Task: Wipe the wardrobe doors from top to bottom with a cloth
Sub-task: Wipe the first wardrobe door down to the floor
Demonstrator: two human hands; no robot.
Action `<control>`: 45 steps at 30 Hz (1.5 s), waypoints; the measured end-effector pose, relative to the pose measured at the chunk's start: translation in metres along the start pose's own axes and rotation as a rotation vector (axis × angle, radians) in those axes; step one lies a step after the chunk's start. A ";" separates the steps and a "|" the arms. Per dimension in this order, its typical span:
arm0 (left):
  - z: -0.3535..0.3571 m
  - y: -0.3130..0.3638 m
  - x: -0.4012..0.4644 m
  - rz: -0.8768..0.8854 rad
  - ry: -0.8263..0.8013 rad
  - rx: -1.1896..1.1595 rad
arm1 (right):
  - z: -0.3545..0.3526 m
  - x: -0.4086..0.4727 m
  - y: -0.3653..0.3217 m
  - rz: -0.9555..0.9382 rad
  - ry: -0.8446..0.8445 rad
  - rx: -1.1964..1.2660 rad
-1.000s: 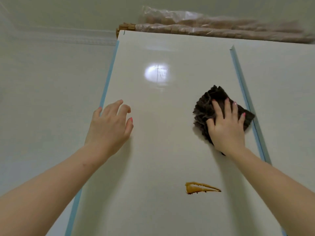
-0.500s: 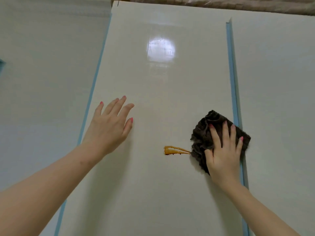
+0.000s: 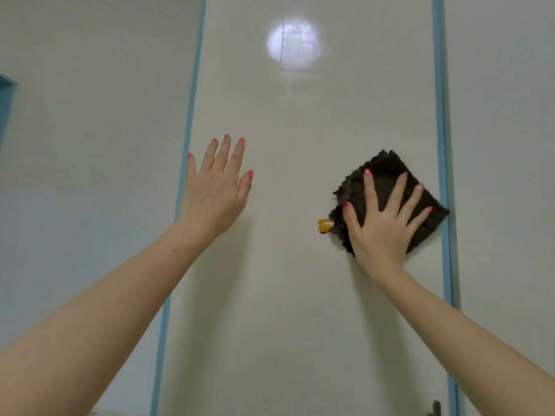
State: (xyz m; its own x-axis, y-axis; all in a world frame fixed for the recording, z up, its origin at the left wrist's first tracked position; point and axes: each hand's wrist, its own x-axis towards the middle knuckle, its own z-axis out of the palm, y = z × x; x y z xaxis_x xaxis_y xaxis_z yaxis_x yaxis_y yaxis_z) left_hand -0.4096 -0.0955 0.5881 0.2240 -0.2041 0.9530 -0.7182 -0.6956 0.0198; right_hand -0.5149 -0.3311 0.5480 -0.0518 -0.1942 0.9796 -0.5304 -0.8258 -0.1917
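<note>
The right hand (image 3: 383, 226) presses flat, fingers spread, on the dark brown fuzzy cloth (image 3: 387, 175) at the pale glossy wardrobe door (image 3: 300, 295)'s three o'clock side, mid-wipe, while the open left hand (image 3: 214, 193) holds nothing, and the small orange smear (image 3: 324, 226) at the cloth's nine o'clock likely needs rubbing next.

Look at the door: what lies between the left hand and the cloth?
In the head view, mostly bare door panel separates the left hand from the cloth; a small orange smear shows at the cloth's left edge.
</note>
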 end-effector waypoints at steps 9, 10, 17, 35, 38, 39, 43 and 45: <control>-0.006 -0.026 -0.024 -0.124 0.007 -0.186 | 0.024 -0.041 -0.168 -0.304 0.041 0.152; -0.004 -0.030 -0.027 -0.133 0.004 -0.195 | 0.023 -0.042 -0.184 -0.341 0.023 0.177; -0.002 -0.054 -0.041 -0.062 0.085 -0.131 | 0.028 -0.041 -0.223 -0.472 -0.020 0.124; 0.002 -0.023 -0.079 -0.073 0.117 -0.394 | 0.027 -0.044 -0.110 -0.460 0.147 0.120; 0.009 -0.016 -0.086 -0.075 0.084 -0.409 | 0.019 -0.026 -0.057 -0.320 0.142 0.100; 0.014 -0.014 -0.087 -0.089 0.069 -0.410 | 0.017 -0.022 -0.041 -0.277 0.139 0.103; 0.024 -0.011 -0.088 -0.100 0.023 -0.357 | 0.006 -0.007 0.012 -0.094 0.134 0.138; 0.023 -0.010 -0.087 -0.103 0.024 -0.345 | 0.001 -0.005 0.038 -0.019 0.132 0.134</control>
State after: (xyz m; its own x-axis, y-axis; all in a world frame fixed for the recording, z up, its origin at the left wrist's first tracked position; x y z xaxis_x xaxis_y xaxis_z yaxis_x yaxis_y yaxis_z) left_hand -0.4068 -0.0871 0.4981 0.2941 -0.1263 0.9474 -0.8737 -0.4374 0.2129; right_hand -0.5335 -0.3619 0.5359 -0.1578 -0.1140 0.9809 -0.4153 -0.8935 -0.1706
